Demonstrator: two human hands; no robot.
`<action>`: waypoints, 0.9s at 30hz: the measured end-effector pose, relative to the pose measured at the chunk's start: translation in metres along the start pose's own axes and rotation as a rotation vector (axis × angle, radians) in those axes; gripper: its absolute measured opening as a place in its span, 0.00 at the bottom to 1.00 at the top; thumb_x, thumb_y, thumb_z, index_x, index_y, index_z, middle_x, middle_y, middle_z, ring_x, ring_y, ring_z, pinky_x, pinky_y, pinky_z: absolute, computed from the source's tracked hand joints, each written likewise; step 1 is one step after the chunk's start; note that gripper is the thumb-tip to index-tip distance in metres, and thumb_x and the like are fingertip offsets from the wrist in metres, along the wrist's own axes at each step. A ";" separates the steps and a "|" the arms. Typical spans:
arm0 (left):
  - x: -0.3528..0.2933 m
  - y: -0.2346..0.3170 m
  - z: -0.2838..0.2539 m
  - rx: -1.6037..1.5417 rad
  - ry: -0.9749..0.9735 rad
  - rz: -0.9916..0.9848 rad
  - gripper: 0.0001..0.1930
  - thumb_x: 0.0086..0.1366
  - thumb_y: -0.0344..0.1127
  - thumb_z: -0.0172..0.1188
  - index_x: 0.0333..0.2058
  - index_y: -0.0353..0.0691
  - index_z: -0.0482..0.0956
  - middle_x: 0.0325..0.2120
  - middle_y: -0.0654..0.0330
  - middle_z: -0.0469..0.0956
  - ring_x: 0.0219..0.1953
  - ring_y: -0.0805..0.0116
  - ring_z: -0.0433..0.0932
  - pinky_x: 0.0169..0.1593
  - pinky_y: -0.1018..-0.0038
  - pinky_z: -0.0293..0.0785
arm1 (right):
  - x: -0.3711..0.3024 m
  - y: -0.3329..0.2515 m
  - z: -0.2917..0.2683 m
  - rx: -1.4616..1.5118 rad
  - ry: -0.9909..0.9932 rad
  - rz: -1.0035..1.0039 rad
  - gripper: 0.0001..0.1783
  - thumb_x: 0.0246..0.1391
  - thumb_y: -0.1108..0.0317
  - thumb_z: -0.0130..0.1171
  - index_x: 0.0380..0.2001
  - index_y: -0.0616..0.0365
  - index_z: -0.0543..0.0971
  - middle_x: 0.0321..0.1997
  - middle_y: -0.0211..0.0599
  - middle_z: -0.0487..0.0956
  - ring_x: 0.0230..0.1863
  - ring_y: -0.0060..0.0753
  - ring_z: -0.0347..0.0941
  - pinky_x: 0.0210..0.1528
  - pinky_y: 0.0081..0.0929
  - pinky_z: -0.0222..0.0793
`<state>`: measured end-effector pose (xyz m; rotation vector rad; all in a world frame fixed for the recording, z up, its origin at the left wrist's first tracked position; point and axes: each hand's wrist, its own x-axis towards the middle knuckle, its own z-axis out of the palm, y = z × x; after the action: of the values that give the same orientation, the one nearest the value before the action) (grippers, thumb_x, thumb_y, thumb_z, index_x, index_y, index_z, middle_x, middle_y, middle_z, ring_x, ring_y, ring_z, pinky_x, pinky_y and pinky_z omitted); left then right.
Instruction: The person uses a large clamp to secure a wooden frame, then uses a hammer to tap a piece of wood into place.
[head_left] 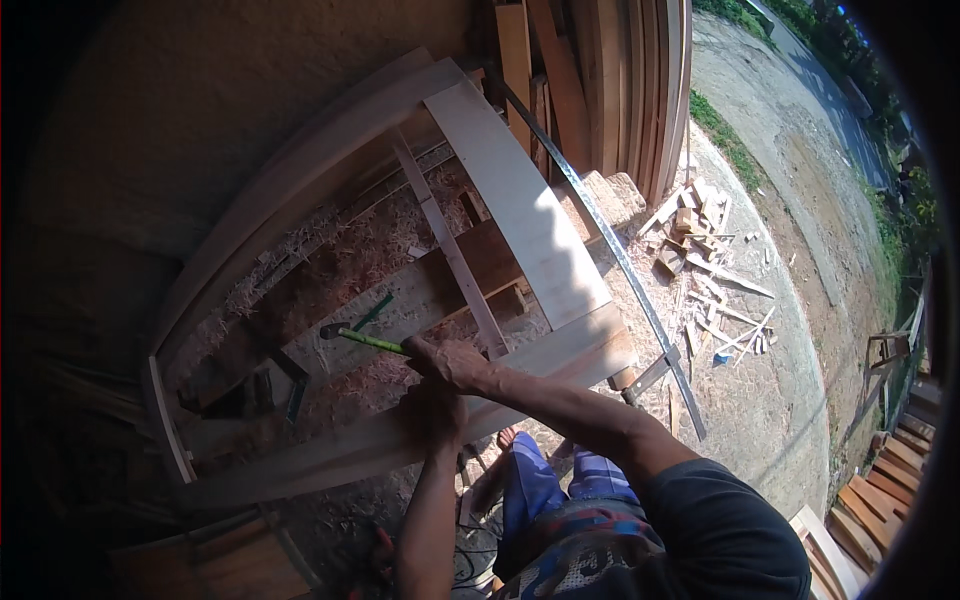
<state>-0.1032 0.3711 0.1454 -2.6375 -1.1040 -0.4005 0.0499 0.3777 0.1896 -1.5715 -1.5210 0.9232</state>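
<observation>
A large wooden frame [520, 365] with a curved far side lies in front of me, a wide pale panel [515, 200] across its right end and a narrow slat [440, 225] between its rails. My right hand [448, 362] is closed round the yellow-green handle [372, 342] of what looks like a hammer, its dark head pointing left over the frame's opening. Just below it, my left hand [432, 412] rests at the near rail, in shadow. Its fingers are too dark to make out. A long metal bar clamp [610, 235] spans the frame's right end.
Boards [620, 90] stand upright behind the frame. Wood offcuts [700, 250] lie heaped on the concrete at the right, and shavings cover the ground inside the frame. Stacked planks [880, 490] are at the lower right. A cord [470, 545] lies near my legs.
</observation>
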 end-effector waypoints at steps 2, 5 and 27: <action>0.006 -0.003 0.000 -0.116 -0.007 0.056 0.20 0.69 0.43 0.46 0.26 0.37 0.80 0.28 0.45 0.81 0.38 0.46 0.79 0.48 0.50 0.69 | -0.071 -0.003 0.002 0.143 0.150 0.037 0.18 0.62 0.59 0.54 0.48 0.56 0.65 0.29 0.58 0.75 0.34 0.65 0.75 0.32 0.56 0.67; 0.021 -0.017 0.004 -0.308 -0.414 -0.083 0.23 0.70 0.45 0.46 0.23 0.37 0.81 0.27 0.43 0.82 0.37 0.45 0.82 0.49 0.50 0.72 | -0.157 -0.066 -0.017 0.713 0.148 0.413 0.22 0.64 0.63 0.51 0.58 0.55 0.61 0.27 0.35 0.70 0.20 0.30 0.67 0.21 0.31 0.63; 0.035 -0.010 -0.023 -0.335 -0.648 -0.088 0.33 0.72 0.55 0.36 0.34 0.32 0.83 0.36 0.39 0.81 0.41 0.35 0.79 0.46 0.46 0.74 | -0.228 -0.080 0.059 2.049 1.482 0.599 0.08 0.69 0.61 0.45 0.45 0.51 0.66 0.25 0.24 0.64 0.17 0.18 0.57 0.16 0.20 0.56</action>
<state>-0.0906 0.3926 0.1800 -3.1259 -1.4369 0.3184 -0.0465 0.1532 0.2330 -0.4485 0.9754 0.6275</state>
